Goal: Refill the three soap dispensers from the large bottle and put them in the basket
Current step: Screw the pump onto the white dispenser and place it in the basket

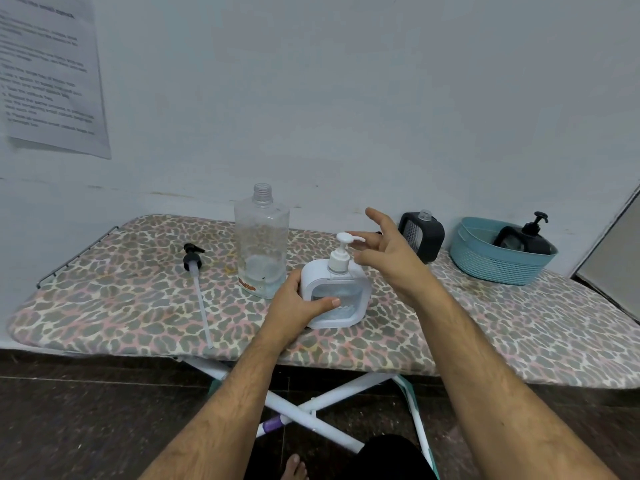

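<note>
**Left hand steadies the white dispenser, right hand hovers spread by its pump**

The left hand (298, 299) reaches in from below with its forearm angled up to the right. Its fingers curl round the left side of the white dispenser (334, 294) and the thumb lies across the clear front window, gripping it. The dispenser stands upright on the board (485, 327), near the front edge, with its white pump (343, 252) fitted on top.

The right hand (388, 258) is raised just right of the pump, fingers spread and slightly bent, holding nothing. Its fingertips are close to the pump's spout; whether they touch it cannot be told.

The large bottle (262, 237) stands uncapped just behind and left of the white dispenser, nearly empty, with a little liquid at the bottom. A loose black pump (194, 259) with its long tube lies flat to the left of the bottle.

A black dispenser (424, 237) without a pump stands at the back, partly hidden by the right hand. Further right, the blue basket (498, 265) holds another black dispenser (526, 237) with its pump on; the basket wall hides its lower part. Print on the wall sheet (48, 74) is too blurred to read.
</note>
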{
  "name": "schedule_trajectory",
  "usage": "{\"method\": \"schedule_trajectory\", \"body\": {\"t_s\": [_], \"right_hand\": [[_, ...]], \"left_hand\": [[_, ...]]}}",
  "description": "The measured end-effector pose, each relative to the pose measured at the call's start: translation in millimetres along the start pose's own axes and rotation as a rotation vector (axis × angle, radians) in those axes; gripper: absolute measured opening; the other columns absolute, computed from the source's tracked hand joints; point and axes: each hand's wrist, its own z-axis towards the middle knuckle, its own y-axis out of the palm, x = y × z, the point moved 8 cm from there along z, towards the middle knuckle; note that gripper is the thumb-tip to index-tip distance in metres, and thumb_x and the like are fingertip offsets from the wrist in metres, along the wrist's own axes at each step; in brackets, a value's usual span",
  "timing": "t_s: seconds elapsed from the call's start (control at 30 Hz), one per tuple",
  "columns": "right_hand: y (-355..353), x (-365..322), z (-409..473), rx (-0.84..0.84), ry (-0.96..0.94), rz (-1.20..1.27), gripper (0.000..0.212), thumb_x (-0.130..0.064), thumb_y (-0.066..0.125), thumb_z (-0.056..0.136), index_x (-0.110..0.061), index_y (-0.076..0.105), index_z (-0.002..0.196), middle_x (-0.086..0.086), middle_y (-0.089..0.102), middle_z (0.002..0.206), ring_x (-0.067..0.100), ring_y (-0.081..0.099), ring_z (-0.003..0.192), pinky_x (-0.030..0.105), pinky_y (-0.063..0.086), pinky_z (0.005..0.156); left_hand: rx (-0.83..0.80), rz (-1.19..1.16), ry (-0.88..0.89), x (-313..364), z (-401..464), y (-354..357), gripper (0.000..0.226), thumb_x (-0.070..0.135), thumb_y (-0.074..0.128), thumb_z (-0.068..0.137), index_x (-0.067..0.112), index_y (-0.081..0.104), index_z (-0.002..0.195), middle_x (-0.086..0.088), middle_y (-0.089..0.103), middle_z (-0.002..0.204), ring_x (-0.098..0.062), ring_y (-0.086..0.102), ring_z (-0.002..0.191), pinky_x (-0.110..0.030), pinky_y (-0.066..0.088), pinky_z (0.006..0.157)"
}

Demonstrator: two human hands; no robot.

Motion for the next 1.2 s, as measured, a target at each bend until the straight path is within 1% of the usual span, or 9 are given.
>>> {"method": "schedule_trajectory", "body": {"t_s": [0.23, 0.4, 0.53, 0.63, 0.77, 0.9, 1.0, 1.1, 1.2], "right_hand": [[12, 6, 2, 0.001, -0.010, 0.008, 0.083, -0.010, 0.077, 0.076, -0.024, 0.036, 0.148, 0.005, 0.075, 0.109, 0.018, 0.068, 0.109, 0.048, 0.046, 0.107], [11, 10, 3, 0.040, -0.021, -0.005, 0.083, -0.007, 0.084, 0.076, -0.028, 0.042, 0.145, 0.000, 0.065, 0.098, 0.015, 0.066, 0.092, 0.043, 0.051, 0.103], [14, 10, 4, 0.004, -0.004, 0.068, 0.078, -0.013, 0.073, 0.072, -0.031, 0.041, 0.141, 0.006, 0.069, 0.115, 0.021, 0.065, 0.113, 0.044, 0.046, 0.108], [12, 9, 6, 0.018, -0.029, 0.096, 0.069, -0.003, 0.066, 0.079, -0.029, 0.041, 0.138, 0.006, 0.074, 0.112, 0.023, 0.063, 0.119, 0.043, 0.047, 0.106], [12, 9, 5, 0.022, -0.054, 0.083, 0.064, 0.009, 0.064, 0.087, -0.018, 0.044, 0.142, -0.008, 0.076, 0.091, 0.016, 0.068, 0.106, 0.033, 0.050, 0.099], [13, 10, 5, 0.041, -0.073, 0.021, 0.063, 0.002, 0.073, 0.084, -0.015, 0.049, 0.139, -0.008, 0.067, 0.083, 0.004, 0.064, 0.082, 0.022, 0.050, 0.084], [15, 7, 5, 0.046, -0.088, -0.050, 0.060, -0.008, 0.078, 0.082, -0.019, 0.052, 0.136, -0.007, 0.060, 0.087, 0.000, 0.060, 0.080, 0.015, 0.048, 0.079], [17, 8, 6, -0.002, -0.043, -0.050, 0.044, -0.024, 0.077, 0.080, -0.021, 0.065, 0.121, -0.003, 0.069, 0.103, 0.010, 0.064, 0.096, 0.027, 0.049, 0.092], [19, 11, 5, -0.027, -0.022, -0.010, 0.027, -0.018, 0.067, 0.079, -0.017, 0.074, 0.105, -0.007, 0.074, 0.096, 0.010, 0.066, 0.093, 0.033, 0.048, 0.094]], "left_hand": [[-0.003, -0.004, -0.004, 0, 1, 0, 0.066, 0.026, 0.090, 0.066, 0.028, 0.057, 0.123, 0.007, 0.069, 0.109, -0.011, 0.068, 0.097, -0.033, 0.057, 0.085], [-0.002, 0.000, 0.003, -1, 1, 0, 0.065, 0.027, 0.090, 0.066, 0.028, 0.058, 0.122, 0.007, 0.069, 0.109, -0.010, 0.068, 0.097, -0.035, 0.057, 0.087], [-0.004, 0.002, 0.005, -1, 2, 0, 0.064, 0.026, 0.090, 0.066, 0.029, 0.058, 0.121, 0.008, 0.069, 0.108, -0.010, 0.068, 0.097, -0.037, 0.057, 0.088], [-0.004, 0.011, 0.007, -2, 2, 0, 0.067, 0.029, 0.090, 0.064, 0.029, 0.057, 0.123, 0.008, 0.069, 0.109, -0.010, 0.067, 0.098, -0.038, 0.056, 0.089], [-0.009, 0.006, 0.005, -2, 1, 1, 0.067, 0.029, 0.090, 0.065, 0.028, 0.057, 0.123, 0.007, 0.069, 0.109, -0.010, 0.068, 0.098, -0.037, 0.057, 0.089], [-0.002, 0.012, 0.014, 1, 0, 0, 0.064, 0.026, 0.089, 0.067, 0.031, 0.056, 0.121, 0.008, 0.069, 0.108, -0.008, 0.067, 0.096, -0.031, 0.056, 0.085], [-0.004, 0.009, 0.021, 3, -1, 0, 0.061, 0.024, 0.089, 0.068, 0.032, 0.056, 0.118, 0.009, 0.069, 0.107, -0.007, 0.067, 0.095, -0.026, 0.055, 0.082], [-0.009, 0.005, 0.021, 3, -1, 1, 0.060, 0.023, 0.089, 0.069, 0.030, 0.056, 0.118, 0.007, 0.069, 0.107, -0.007, 0.068, 0.094, -0.026, 0.056, 0.081], [-0.007, 0.005, 0.014, 0, 1, 0, 0.063, 0.025, 0.089, 0.067, 0.029, 0.057, 0.120, 0.007, 0.069, 0.107, -0.008, 0.068, 0.095, -0.030, 0.057, 0.084]]}}
